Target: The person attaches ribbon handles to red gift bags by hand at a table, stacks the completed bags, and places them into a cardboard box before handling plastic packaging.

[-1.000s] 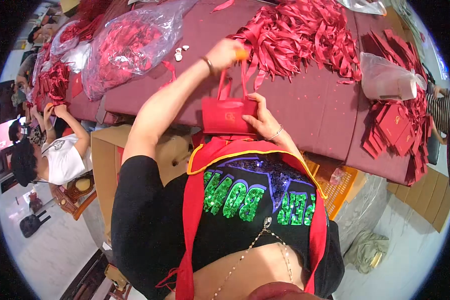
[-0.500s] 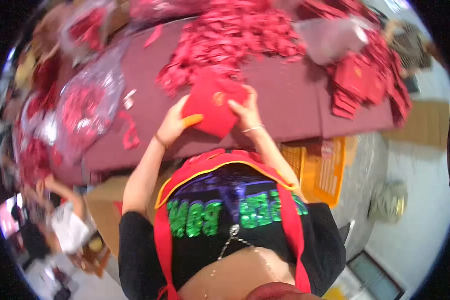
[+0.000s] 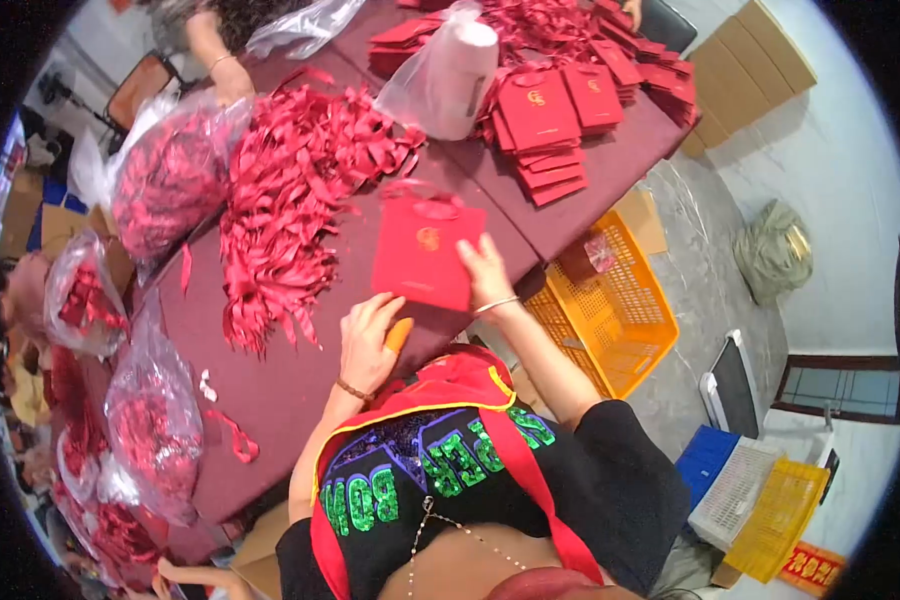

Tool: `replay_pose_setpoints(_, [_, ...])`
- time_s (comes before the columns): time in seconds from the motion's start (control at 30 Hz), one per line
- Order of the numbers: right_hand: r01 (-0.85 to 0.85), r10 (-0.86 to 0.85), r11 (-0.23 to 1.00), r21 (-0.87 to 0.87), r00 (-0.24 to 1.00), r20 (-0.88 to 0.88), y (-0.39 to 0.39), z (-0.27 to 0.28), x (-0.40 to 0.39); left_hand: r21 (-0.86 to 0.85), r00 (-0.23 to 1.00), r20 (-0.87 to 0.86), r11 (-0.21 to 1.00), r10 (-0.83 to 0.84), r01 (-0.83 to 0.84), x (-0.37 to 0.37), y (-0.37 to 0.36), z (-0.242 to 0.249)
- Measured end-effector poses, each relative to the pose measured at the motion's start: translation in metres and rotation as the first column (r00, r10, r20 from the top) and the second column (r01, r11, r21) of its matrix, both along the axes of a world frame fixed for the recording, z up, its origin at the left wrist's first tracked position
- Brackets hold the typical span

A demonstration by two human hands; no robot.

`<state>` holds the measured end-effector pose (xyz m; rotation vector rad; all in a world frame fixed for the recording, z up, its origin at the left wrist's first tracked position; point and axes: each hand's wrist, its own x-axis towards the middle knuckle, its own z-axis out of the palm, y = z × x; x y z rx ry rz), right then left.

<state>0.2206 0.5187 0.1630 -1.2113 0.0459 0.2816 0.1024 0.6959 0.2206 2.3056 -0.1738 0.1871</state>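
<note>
On the maroon surface point(image 3: 300, 390) in front of me lies a flat red paper bag point(image 3: 427, 252) with a gold emblem. My right hand point(image 3: 485, 272) grips its lower right edge, fingers closed on the paper. My left hand point(image 3: 370, 340) rests just below the bag, fingers loosely curled and holding nothing; an orange cover sits on one finger. A heap of red ribbons point(image 3: 295, 200) lies just left of the bag. A stack of similar red bags point(image 3: 550, 125) sits beyond, and a yellow basket point(image 3: 610, 310) stands on the floor to the right.

Bare cloth lies around the red bag point(image 3: 425, 252) — ribbon heap point(image 3: 295, 190) crowds left, stacked bags point(image 3: 550, 130) beyond.
</note>
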Motion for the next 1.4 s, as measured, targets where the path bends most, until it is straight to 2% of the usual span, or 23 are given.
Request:
replay_pose_setpoints(0.07, [0.136,-0.138,0.99,0.024,0.976,0.169,-0.042,0.017,0.037,0.043,0.991,0.067,0.992,0.115,-0.118,0.01,0.004,-0.018])
replay_pose_setpoints(0.1, [0.212,-0.211,0.977,0.017,0.962,0.175,-0.066,0.016,0.06,-0.109,0.993,-0.008,0.987,0.115,-0.115,0.015,0.004,-0.027])
replay_pose_setpoints(0.17, [0.297,-0.292,0.955,0.005,0.933,0.212,-0.107,0.025,0.1,-0.132,0.992,-0.082,0.986,0.092,-0.103,0.021,-0.005,-0.031])
replay_pose_setpoints(0.27, [0.293,-0.288,0.956,0.024,0.92,0.266,-0.142,0.045,0.145,-0.235,0.976,-0.212,0.968,0.043,-0.093,0.034,-0.029,-0.04])
replay_pose_setpoints(0.4, [0.246,-0.209,0.968,-0.046,0.896,0.392,-0.171,0.062,0.208,-0.214,0.979,-0.198,0.977,-0.045,0.002,0.06,-0.062,-0.047])
replay_pose_setpoints(0.47, [0.325,-0.282,0.945,-0.039,0.869,0.406,-0.172,0.078,0.239,-0.199,0.976,-0.208,0.98,-0.066,0.024,0.07,-0.074,-0.049])
replay_pose_setpoints(0.5, [0.164,-0.152,0.986,0.006,0.901,0.406,-0.177,0.081,0.26,-0.194,0.968,-0.232,0.98,-0.091,0.046,0.074,-0.079,-0.049])
replay_pose_setpoints(0.53, [0.148,-0.139,0.989,0.008,0.905,0.403,-0.177,0.08,0.277,-0.19,0.959,-0.259,0.98,-0.114,0.065,0.077,-0.083,-0.05])
replay_pose_setpoints(0.6, [0.089,-0.044,0.99,-0.105,0.928,0.369,-0.172,0.066,0.309,-0.203,0.956,-0.281,0.979,-0.08,0.022,0.082,-0.087,-0.053])
replay_pose_setpoints(0.63, [0.269,-0.076,0.9,-0.343,0.872,0.484,-0.173,0.032,0.333,-0.208,0.947,-0.314,0.978,-0.066,-0.001,0.087,-0.088,-0.053])
replay_pose_setpoints(0.67, [0.419,0.002,0.591,-0.69,0.854,0.52,-0.17,0.028,0.336,-0.211,0.937,-0.345,0.977,-0.054,-0.021,0.094,-0.088,-0.053])
replay_pose_setpoints(0.8, [0.36,-0.058,0.585,-0.727,0.912,0.405,-0.151,0.031,0.323,-0.178,0.979,-0.192,0.978,0.071,-0.106,0.154,-0.088,-0.067])
replay_pose_setpoints(0.83, [0.429,-0.025,0.489,-0.759,0.877,0.48,-0.15,0.027,0.323,-0.287,0.955,-0.286,0.945,0.074,-0.159,0.181,-0.093,-0.062])
replay_pose_setpoints(0.87, [0.501,0.016,0.389,-0.773,0.835,0.549,-0.15,0.024,0.324,-0.326,0.975,-0.192,0.93,0.109,-0.168,0.209,-0.099,-0.075])
replay_pose_setpoints(0.93, [0.534,0.004,0.462,-0.708,0.797,0.604,-0.151,0.009,0.328,-0.648,0.843,-0.537,0.655,-0.031,-0.389,0.267,-0.117,-0.05])
replay_pose_setpoints(0.97, [0.525,-0.038,0.512,-0.68,0.804,0.593,-0.15,0.005,0.324,-0.724,0.8,-0.58,0.547,-0.153,-0.42,0.301,-0.118,-0.073])
replay_pose_setpoints(1.03, [0.426,-0.096,0.629,-0.65,0.872,0.479,-0.15,-0.006,0.328,-0.645,0.798,-0.596,0.643,-0.085,-0.413,0.347,-0.129,-0.07])
replay_pose_setpoints(1.07, [0.337,-0.111,0.776,-0.533,0.905,0.41,-0.154,-0.021,0.332,-0.614,0.812,-0.582,0.677,-0.041,-0.406,0.361,-0.135,-0.071])
replay_pose_setpoints(1.13, [0.358,-0.07,0.619,-0.699,0.912,0.405,-0.16,-0.047,0.343,-0.578,0.781,-0.625,0.683,-0.019,-0.446,0.375,-0.146,-0.064])
replay_pose_setpoints(1.2, [0.341,-0.074,0.461,-0.819,0.935,0.347,-0.151,-0.018,0.321,-0.535,0.744,-0.668,0.687,0.011,-0.491,0.387,-0.151,-0.074])
replay_pose_setpoints(1.27, [0.219,0.042,0.447,-0.868,0.963,0.265,-0.148,0.003,0.311,-0.654,0.84,-0.536,0.585,0.087,-0.479,0.397,-0.153,-0.112])
replay_pose_setpoints(1.3, [0.269,0.034,0.393,-0.879,0.951,0.307,-0.147,0.0,0.309,-0.578,0.823,-0.536,0.63,0.187,-0.519,0.397,-0.155,-0.121])
replay_pose_setpoints(1.4, [0.282,0.027,0.366,-0.887,0.95,0.312,-0.148,-0.002,0.3,-0.691,0.882,-0.439,0.564,0.171,-0.453,0.377,-0.168,-0.108])
